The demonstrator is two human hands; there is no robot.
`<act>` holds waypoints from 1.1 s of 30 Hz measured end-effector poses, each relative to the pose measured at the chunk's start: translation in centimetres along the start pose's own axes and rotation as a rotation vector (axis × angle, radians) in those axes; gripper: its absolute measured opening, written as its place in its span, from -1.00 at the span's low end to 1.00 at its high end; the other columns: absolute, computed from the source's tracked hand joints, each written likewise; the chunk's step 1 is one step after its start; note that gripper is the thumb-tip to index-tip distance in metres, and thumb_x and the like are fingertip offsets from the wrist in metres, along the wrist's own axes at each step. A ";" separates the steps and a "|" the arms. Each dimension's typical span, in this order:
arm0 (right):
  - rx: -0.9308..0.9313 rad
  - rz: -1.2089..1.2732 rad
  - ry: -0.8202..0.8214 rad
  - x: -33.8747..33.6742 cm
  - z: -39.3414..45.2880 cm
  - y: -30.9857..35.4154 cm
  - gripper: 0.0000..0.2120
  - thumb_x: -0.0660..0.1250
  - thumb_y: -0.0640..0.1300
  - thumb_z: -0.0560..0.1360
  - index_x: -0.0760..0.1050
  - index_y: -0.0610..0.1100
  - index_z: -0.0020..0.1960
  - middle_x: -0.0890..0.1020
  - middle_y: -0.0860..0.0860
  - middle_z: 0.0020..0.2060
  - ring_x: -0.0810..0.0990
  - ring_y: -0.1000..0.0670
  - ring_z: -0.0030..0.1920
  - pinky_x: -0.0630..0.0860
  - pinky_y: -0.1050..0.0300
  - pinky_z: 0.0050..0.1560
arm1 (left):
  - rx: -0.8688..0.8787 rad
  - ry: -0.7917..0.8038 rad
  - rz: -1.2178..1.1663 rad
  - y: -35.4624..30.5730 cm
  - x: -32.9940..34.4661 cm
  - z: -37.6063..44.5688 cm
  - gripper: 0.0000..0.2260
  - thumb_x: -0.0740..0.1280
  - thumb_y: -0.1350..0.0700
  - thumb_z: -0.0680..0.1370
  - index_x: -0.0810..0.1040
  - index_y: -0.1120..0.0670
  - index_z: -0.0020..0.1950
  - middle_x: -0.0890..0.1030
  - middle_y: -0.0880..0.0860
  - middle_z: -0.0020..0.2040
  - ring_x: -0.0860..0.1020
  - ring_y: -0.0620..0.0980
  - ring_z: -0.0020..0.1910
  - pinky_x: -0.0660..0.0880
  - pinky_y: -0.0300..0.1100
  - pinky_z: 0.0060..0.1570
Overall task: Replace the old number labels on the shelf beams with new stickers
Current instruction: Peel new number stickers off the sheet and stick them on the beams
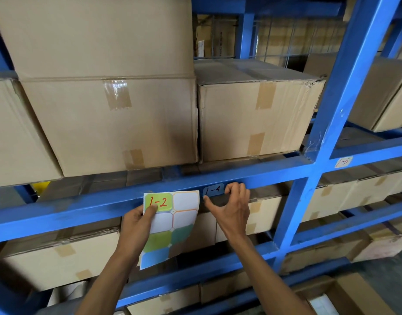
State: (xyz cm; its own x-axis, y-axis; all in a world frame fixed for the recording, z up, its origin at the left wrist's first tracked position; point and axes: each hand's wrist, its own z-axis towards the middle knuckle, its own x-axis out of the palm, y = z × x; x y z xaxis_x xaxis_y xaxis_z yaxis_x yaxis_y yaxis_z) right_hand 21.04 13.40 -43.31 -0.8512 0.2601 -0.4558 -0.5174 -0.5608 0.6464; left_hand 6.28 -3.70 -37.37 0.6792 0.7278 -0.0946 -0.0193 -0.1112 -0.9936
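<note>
A blue label marked "1-4" (pixel 213 190) is stuck on the blue shelf beam (pixel 81 203) near the middle. My right hand (pixel 231 205) is at its right edge, fingers curled on the beam and thumb below the label, holding nothing. My left hand (pixel 136 221) grips a sticker sheet (pixel 172 223) held up against the beam just left of the label. The sheet carries a green sticker marked "1-2" in red at its top left, under my thumb, several blank white spots, and green and blue stickers lower down.
A white label marked "1-5" (pixel 343 162) sits on the beam to the right of the blue upright post (pixel 331 123). Large taped cardboard boxes (pixel 252 114) fill the shelf above and the shelves below. An open carton (pixel 345 296) stands at the bottom right.
</note>
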 end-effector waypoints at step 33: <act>0.115 0.317 0.325 -4.3 3.2 -2.6 -0.70 0.60 -0.10 0.32 0.46 -0.09 -0.19 0.58 0.07 -0.34 0.53 0.15 -0.33 0.51 0.25 -0.24 | -0.033 0.063 -0.062 -1.7 0.8 -2.2 -0.79 0.27 0.06 0.62 0.68 0.09 -0.05 0.75 0.03 -0.26 0.69 -0.03 -0.36 0.55 -0.25 -0.49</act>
State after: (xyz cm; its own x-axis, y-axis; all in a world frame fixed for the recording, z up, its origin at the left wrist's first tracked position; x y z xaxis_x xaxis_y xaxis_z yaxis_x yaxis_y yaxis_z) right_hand 25.73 16.25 -41.05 -0.9069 -0.1804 -0.3808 -0.2577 -0.4776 0.8399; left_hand 8.46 -4.39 -35.63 0.7230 0.6903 -0.0280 0.0478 -0.0903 -0.9948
